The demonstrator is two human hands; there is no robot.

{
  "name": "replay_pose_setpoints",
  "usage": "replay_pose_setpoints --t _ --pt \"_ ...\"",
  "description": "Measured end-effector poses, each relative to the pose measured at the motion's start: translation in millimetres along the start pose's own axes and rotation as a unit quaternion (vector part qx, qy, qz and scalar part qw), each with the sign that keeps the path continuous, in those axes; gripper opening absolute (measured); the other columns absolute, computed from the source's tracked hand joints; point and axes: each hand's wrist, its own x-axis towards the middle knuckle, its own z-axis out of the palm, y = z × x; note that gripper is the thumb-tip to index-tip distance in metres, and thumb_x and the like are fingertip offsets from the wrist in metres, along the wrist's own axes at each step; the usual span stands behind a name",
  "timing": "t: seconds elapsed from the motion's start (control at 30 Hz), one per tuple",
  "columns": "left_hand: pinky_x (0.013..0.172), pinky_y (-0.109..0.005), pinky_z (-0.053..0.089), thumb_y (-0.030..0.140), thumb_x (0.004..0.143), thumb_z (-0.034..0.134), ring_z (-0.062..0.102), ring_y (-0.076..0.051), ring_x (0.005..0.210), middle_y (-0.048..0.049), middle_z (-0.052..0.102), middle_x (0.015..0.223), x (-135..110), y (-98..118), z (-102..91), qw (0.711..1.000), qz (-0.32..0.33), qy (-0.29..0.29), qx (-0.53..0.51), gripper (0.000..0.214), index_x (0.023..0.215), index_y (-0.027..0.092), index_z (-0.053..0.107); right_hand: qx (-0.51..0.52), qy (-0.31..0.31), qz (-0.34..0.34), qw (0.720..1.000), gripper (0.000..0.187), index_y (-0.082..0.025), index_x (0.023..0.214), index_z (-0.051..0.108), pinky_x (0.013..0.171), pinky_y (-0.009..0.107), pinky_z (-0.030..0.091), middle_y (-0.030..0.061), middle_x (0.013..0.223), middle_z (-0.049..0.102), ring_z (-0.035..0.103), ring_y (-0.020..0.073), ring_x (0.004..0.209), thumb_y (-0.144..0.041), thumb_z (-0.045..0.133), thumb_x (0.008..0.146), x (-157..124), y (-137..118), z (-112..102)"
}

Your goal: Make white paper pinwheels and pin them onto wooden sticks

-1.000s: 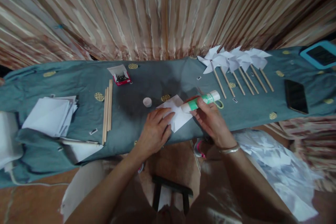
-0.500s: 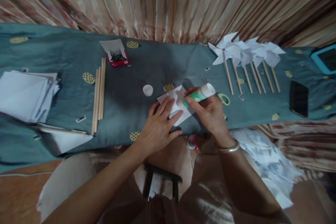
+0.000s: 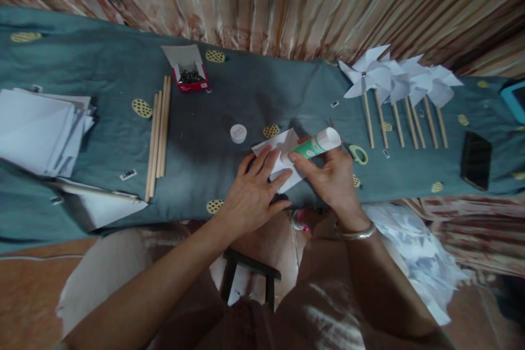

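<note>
My right hand [image 3: 334,175] is closed around a green and white glue stick [image 3: 318,144], tilted with its lower end against a piece of white paper [image 3: 293,178]. Spread fingers of my left hand [image 3: 256,186] lie flat on the same paper and press it to the cloth. Both hands partly cover the sheet. A round white cap [image 3: 238,133] rests to the left of the paper. Just right of my right hand are scissors with a pale green handle [image 3: 358,154], their blades partly seen.
Several white paper pinwheels [image 3: 365,74] on wooden sticks lie at the right, near a dark phone [image 3: 476,161]. At the left are a paper stack [image 3: 36,128], wooden sticks [image 3: 158,136] and a red box of small metal pieces [image 3: 192,86]. A curtain [image 3: 262,5] hangs behind the table.
The view has shifted slightly, so the table items sit a little further right. The glue stick has moved slightly over the paper; both hands keep their hold.
</note>
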Motion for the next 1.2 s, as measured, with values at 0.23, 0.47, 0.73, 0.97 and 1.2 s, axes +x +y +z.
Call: replay_pose_setpoints --t 0.23,0.47,0.73,0.97,1.2 --pt "0.11 -0.059 0.03 0.05 0.086 0.062 0.028 -0.04 0.144 -0.0227 0.037 0.153 0.5 0.3 -0.7 1.0 -0.004 0.0 -0.007 0.059 0.135 0.019 0.052 0.022 -0.021 0.071 0.997 0.036 -0.019 0.065 0.064 0.051 0.029 0.039 0.0 0.056 0.059 0.05 0.0133 0.051 -0.052 0.071 0.075 1.5 -0.2 0.5" --pt "0.111 -0.058 0.029 0.049 0.087 0.062 0.029 -0.041 0.144 -0.0241 0.038 0.151 0.4 1.2 -1.6 1.0 -0.004 0.003 -0.009 0.056 0.134 0.018 0.054 0.262 -0.027 0.156 0.952 0.022 -0.021 0.07 0.063 0.056 0.026 0.044 -0.0028 0.065 0.062 0.053 0.0115 0.057 -0.041 0.07 0.076 7.7 8.0 0.8" --pt "0.111 -0.058 0.029 0.049 0.087 0.062 0.028 -0.041 0.144 -0.0241 0.037 0.152 0.7 0.9 0.8 1.0 -0.002 0.006 -0.008 0.056 0.133 0.018 0.054 0.081 -0.04 0.076 0.993 0.023 -0.019 0.081 0.068 0.066 0.033 0.049 0.0023 0.073 0.069 0.061 0.0183 0.069 -0.042 0.071 0.076 3.3 2.6 -0.5" --pt "0.11 -0.06 0.029 0.047 0.086 0.064 0.028 -0.039 0.145 -0.0214 0.035 0.154 0.4 0.8 1.3 1.0 -0.006 0.014 -0.023 0.057 0.135 0.02 0.051 -0.028 -0.034 -0.008 0.999 0.028 -0.019 0.084 0.067 0.07 0.037 0.05 0.0057 0.074 0.069 0.063 0.021 0.07 -0.047 0.068 0.081 -2.1 1.3 1.0" --pt "0.111 -0.059 0.028 0.048 0.086 0.064 0.028 -0.04 0.144 -0.0236 0.035 0.153 0.9 1.3 0.8 1.0 -0.01 0.008 -0.024 0.059 0.135 0.018 0.052 -0.074 -0.024 -0.03 0.997 0.031 -0.019 0.086 0.065 0.061 0.033 0.043 0.0043 0.071 0.066 0.058 0.0188 0.063 -0.05 0.065 0.083 -2.8 1.9 1.6"
